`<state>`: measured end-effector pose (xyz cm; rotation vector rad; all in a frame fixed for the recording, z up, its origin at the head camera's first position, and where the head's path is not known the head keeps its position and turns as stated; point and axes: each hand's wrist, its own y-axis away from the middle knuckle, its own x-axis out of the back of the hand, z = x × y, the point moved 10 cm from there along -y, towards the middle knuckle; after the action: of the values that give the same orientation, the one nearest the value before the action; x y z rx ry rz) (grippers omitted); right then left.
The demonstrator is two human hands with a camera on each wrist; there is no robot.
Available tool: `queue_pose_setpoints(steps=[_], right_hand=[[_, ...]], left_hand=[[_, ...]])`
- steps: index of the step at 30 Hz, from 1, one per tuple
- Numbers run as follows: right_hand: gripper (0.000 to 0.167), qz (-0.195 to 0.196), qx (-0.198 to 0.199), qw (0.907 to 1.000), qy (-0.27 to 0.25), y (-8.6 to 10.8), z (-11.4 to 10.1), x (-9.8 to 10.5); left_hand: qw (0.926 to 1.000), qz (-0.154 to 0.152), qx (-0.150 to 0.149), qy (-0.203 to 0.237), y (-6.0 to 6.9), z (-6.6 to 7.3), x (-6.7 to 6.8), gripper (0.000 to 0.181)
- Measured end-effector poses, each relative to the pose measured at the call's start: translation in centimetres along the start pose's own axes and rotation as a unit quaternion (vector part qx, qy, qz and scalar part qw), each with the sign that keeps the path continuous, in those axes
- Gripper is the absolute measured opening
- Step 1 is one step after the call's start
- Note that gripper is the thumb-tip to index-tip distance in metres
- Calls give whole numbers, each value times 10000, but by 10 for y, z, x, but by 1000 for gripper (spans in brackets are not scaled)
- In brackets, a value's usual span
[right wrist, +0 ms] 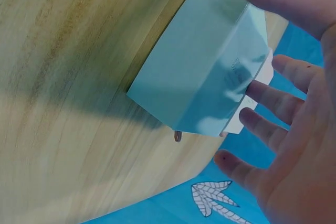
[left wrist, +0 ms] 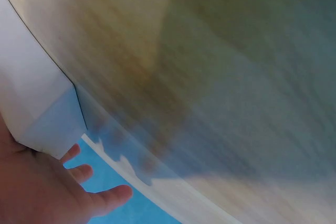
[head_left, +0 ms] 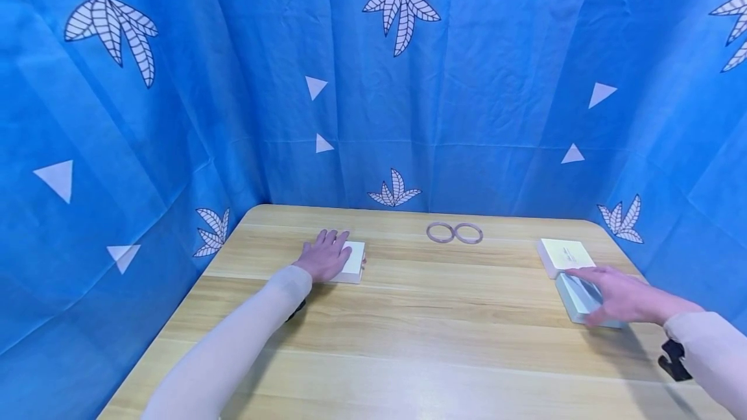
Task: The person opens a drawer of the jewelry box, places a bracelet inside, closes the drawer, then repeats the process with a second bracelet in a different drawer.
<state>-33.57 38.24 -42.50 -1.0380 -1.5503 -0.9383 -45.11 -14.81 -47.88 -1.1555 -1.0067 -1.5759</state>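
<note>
At the left of the table, a small white box [head_left: 353,261] lies flat. My left hand [head_left: 324,256] is at its left end, with the fingers stretched out. In the left wrist view the box [left wrist: 37,82] sits close against the hand, and the fingertips extend past it. On the right, my right hand [head_left: 627,293] is over a pale blue-green box [head_left: 574,300], thumb and fingers spread. The right wrist view shows the fingers apart near that box [right wrist: 184,61]; whether they touch it I cannot tell. A cream-topped box [head_left: 566,255] with small print stands just behind it.
Two thin purplish rings [head_left: 440,242] lie side by side near the back of the wooden table [head_left: 420,336]. A blue patterned curtain [head_left: 490,83] hangs along the back and both sides. A black strap piece [head_left: 674,361] is at the right wrist.
</note>
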Motion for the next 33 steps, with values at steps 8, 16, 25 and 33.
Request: queue_pose_setpoints(steps=[8,16,25,33], right_hand=[[99,23,30,9999,139,-2,3,-4],[98,-77,-19,9998,196,-5,2,-4],[96,-20,28,9995,307,-6,0,-2],[94,1,65,9993,369,-6,0,-1]], left_hand=[[10000,21,-19,76,-1,-1,-1,65],[10000,-77,22,51,1,0,0,65],[10000,-12,14,9,-5,-3,-4,67],[10000,49,-10,30,-3,-2,-4,66]])
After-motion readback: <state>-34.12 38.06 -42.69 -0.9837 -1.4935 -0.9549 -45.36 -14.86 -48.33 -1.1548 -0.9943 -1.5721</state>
